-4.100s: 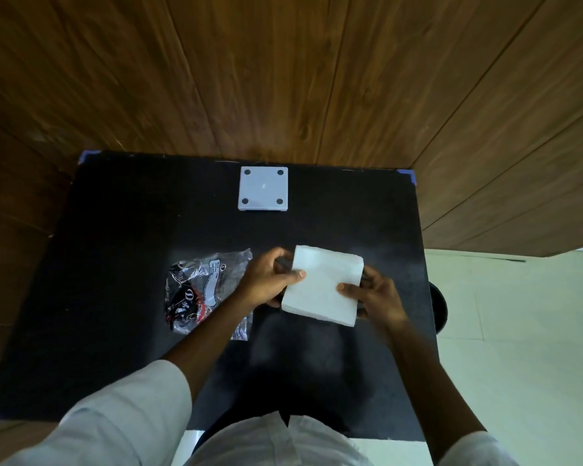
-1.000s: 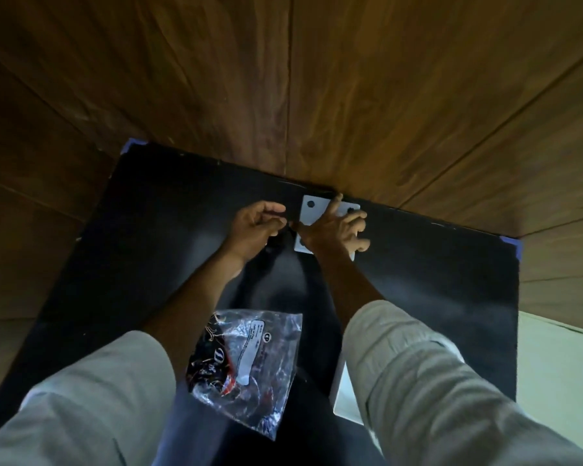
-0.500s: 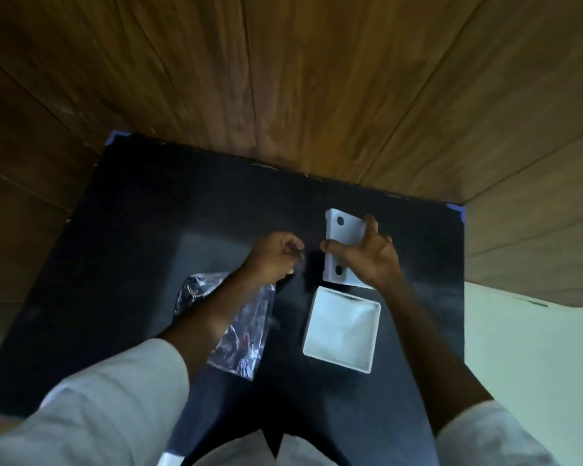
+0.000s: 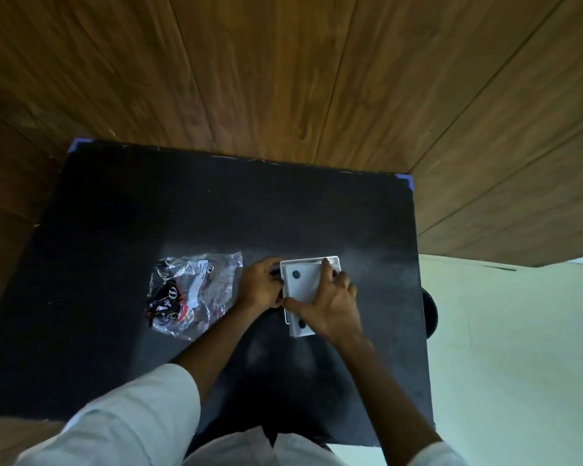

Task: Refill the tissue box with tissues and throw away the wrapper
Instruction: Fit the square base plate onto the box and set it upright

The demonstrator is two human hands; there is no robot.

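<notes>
Black table, both hands pressing white lid, wrapper beside

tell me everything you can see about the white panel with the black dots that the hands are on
The flat white square plastic panel with round black dots lies over the white box, whose rim shows at the near left. Two dots are visible; the rest are hidden. The right hand is spread on top, thumb at the near left edge, while the left hand grips the left side. It sits right of centre on the black table.
</notes>
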